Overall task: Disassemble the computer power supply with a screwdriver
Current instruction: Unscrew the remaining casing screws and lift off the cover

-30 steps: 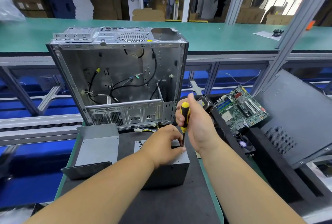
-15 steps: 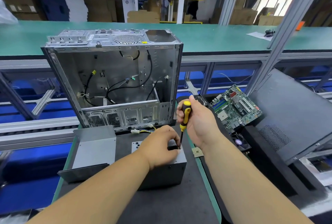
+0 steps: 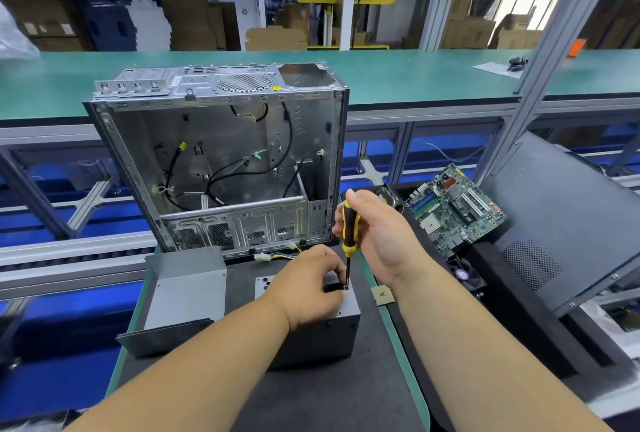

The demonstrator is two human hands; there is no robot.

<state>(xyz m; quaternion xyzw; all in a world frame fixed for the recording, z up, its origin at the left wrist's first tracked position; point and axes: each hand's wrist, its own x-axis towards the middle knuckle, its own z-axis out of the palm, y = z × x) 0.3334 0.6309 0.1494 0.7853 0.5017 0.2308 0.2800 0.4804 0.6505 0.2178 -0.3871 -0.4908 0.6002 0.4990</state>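
The big metal computer case (image 3: 221,168) stands open and has only loose black wires (image 3: 242,171) inside. The gray power supply (image 3: 311,334) box sits on the dark mat (image 3: 242,397) in front of it. My left hand (image 3: 311,289) curls on its top. My right hand (image 3: 377,237) grips the screwdriver (image 3: 348,237), standing up, tip down on the box.

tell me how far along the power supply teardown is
Done: the power supply is out of the empty computer case and on the black mat. In hand: the right hand drives the screwdriver tip into its top right corner while the left hand steadies it. Left: its housing looks closed, so opening remains.
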